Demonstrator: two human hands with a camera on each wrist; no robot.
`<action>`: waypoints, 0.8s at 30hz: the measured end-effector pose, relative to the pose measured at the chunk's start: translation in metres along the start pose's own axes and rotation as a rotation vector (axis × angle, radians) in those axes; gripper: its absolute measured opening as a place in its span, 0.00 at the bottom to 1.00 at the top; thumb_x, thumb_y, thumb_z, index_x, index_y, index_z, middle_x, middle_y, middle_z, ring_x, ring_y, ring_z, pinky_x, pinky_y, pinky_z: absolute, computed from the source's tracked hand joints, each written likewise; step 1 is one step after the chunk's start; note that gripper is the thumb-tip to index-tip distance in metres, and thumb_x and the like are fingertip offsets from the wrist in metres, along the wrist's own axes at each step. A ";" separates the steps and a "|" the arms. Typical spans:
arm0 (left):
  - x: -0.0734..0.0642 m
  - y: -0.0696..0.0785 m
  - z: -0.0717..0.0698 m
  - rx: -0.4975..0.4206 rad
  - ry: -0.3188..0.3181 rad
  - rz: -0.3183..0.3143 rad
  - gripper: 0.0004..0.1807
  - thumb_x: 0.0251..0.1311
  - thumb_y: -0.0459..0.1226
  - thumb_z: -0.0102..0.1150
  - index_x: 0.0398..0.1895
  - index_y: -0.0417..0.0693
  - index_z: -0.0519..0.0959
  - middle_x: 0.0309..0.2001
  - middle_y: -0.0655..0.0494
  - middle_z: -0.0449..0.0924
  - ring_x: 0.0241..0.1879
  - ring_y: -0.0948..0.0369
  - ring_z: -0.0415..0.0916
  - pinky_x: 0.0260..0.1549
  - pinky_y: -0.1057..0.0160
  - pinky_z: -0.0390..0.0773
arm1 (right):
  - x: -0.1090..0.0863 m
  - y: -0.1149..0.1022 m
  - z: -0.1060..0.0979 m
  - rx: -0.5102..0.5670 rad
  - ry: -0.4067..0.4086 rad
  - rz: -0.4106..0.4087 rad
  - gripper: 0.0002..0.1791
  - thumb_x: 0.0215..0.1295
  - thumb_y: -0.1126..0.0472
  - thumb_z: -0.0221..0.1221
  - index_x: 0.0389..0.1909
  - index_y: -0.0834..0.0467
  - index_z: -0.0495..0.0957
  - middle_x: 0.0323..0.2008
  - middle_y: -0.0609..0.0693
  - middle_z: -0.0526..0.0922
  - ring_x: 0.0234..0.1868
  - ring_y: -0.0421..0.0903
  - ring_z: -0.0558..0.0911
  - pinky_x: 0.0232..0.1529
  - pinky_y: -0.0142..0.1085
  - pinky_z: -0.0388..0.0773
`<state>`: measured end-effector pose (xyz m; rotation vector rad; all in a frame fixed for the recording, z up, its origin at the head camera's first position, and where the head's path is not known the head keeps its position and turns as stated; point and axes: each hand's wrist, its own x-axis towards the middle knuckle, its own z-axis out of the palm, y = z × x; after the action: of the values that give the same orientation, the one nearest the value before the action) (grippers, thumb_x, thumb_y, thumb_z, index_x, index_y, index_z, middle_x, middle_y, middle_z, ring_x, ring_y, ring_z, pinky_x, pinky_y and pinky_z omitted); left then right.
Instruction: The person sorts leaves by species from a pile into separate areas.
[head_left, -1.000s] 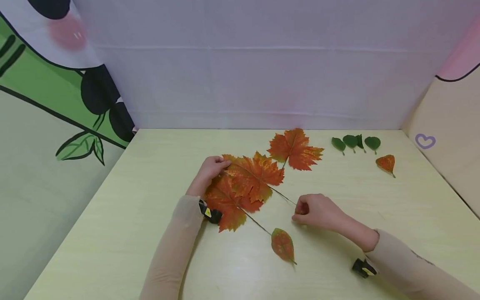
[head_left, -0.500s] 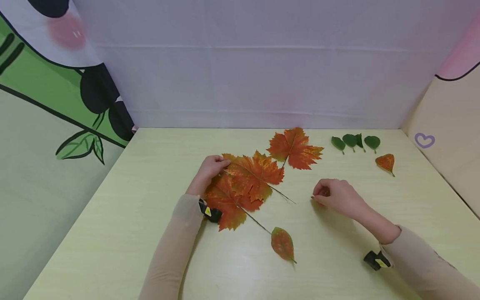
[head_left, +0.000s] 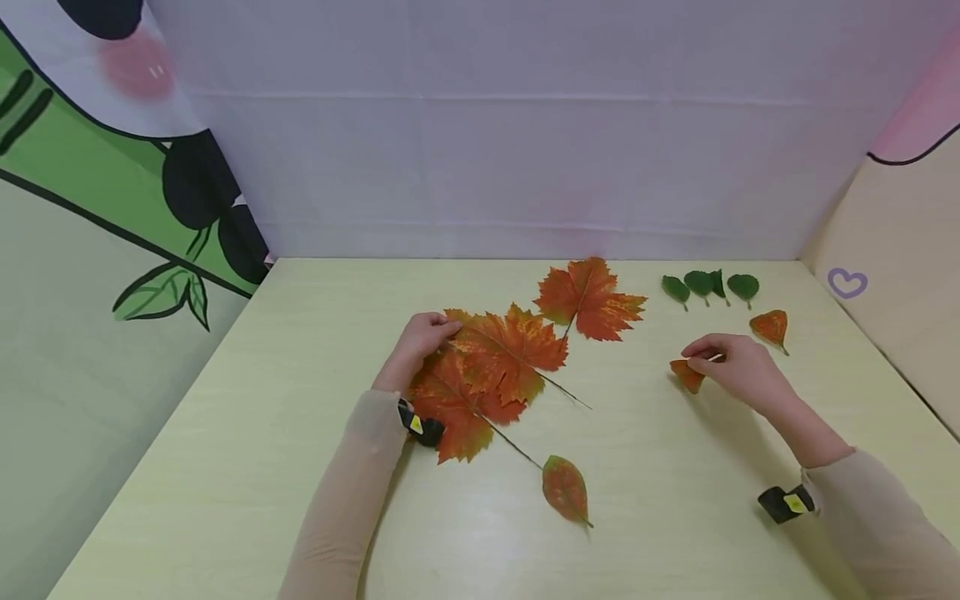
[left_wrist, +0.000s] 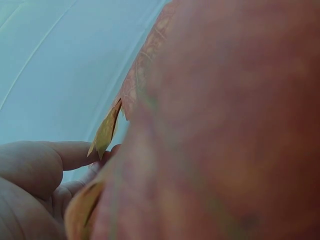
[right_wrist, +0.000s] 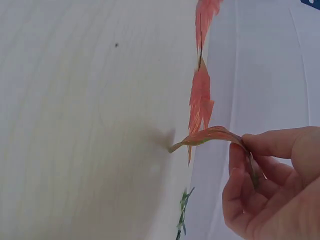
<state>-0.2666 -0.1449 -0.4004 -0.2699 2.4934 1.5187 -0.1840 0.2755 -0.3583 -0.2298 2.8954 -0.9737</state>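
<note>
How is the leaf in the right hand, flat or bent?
Bent: in the right wrist view, the small orange leaf arches out from the right hand.

Pale table (head_left: 225,433) — lilac cloth (head_left: 480,167) behind; purple heart (head_left: 830,283) on beige panel (head_left: 903,225).

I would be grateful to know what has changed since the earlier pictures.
The right hand moved rightward and forward across the table, and the small orange leaf it pinches now shows plainly. The left hand, large orange leaves and green leaves stayed put.
</note>
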 end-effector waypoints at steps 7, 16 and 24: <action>0.000 -0.001 0.001 0.004 0.002 0.007 0.12 0.60 0.42 0.55 0.33 0.41 0.74 0.28 0.55 0.70 0.27 0.60 0.67 0.29 0.64 0.68 | 0.004 0.032 -0.006 0.238 0.056 0.037 0.21 0.63 0.56 0.55 0.49 0.69 0.73 0.35 0.42 0.79 0.31 0.29 0.77 0.35 0.25 0.76; -0.001 -0.001 0.000 0.006 0.002 0.007 0.11 0.61 0.42 0.54 0.33 0.42 0.73 0.28 0.54 0.70 0.28 0.59 0.67 0.29 0.64 0.68 | 0.002 0.050 -0.010 -0.031 0.144 0.028 0.18 0.66 0.54 0.51 0.45 0.63 0.77 0.41 0.64 0.80 0.38 0.52 0.79 0.33 0.34 0.71; -0.002 -0.001 0.001 0.004 0.006 0.010 0.11 0.61 0.42 0.54 0.32 0.42 0.73 0.29 0.55 0.70 0.27 0.60 0.69 0.28 0.64 0.68 | 0.008 0.068 -0.018 0.176 0.107 0.183 0.24 0.68 0.53 0.47 0.52 0.69 0.69 0.47 0.60 0.72 0.40 0.42 0.75 0.35 0.27 0.72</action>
<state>-0.2647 -0.1442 -0.4009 -0.2623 2.5058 1.5191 -0.2015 0.3383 -0.3855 0.1004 2.8361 -1.2312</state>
